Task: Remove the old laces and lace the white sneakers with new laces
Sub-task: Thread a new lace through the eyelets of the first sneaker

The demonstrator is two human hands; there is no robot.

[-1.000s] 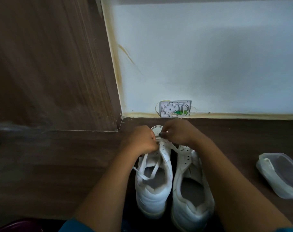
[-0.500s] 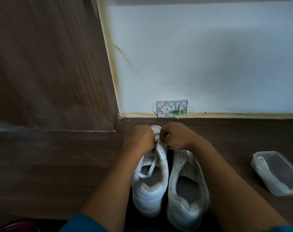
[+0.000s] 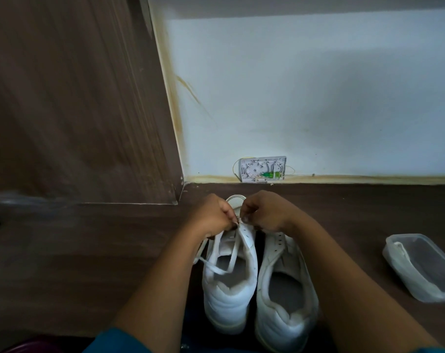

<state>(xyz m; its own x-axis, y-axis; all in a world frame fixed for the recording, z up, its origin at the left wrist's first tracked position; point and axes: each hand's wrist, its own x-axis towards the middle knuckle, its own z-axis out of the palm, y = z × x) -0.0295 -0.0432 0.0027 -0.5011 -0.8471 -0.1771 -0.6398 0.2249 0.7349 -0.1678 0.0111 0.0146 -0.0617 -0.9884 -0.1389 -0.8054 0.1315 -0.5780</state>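
Observation:
Two white sneakers stand side by side on the brown surface, heels toward me. The left sneaker (image 3: 229,296) carries a white lace (image 3: 231,253) whose loose strands cross over its opening. The right sneaker (image 3: 285,301) shows bare eyelets and no lace. My left hand (image 3: 213,215) and my right hand (image 3: 262,212) meet over the left sneaker's front eyelets. Both pinch the lace there between fingertips. The sneaker's toe peeks out beyond the hands.
A clear plastic container (image 3: 420,266) with something white inside lies at the right. A white wall box (image 3: 263,169) with green parts sits at the base of the pale wall. A dark wood panel (image 3: 76,98) rises at the left.
Both hands stayed at the left sneaker's front eyelets, shifting slightly. The lace strands over the opening now lie differently, drawn tighter toward the hands.

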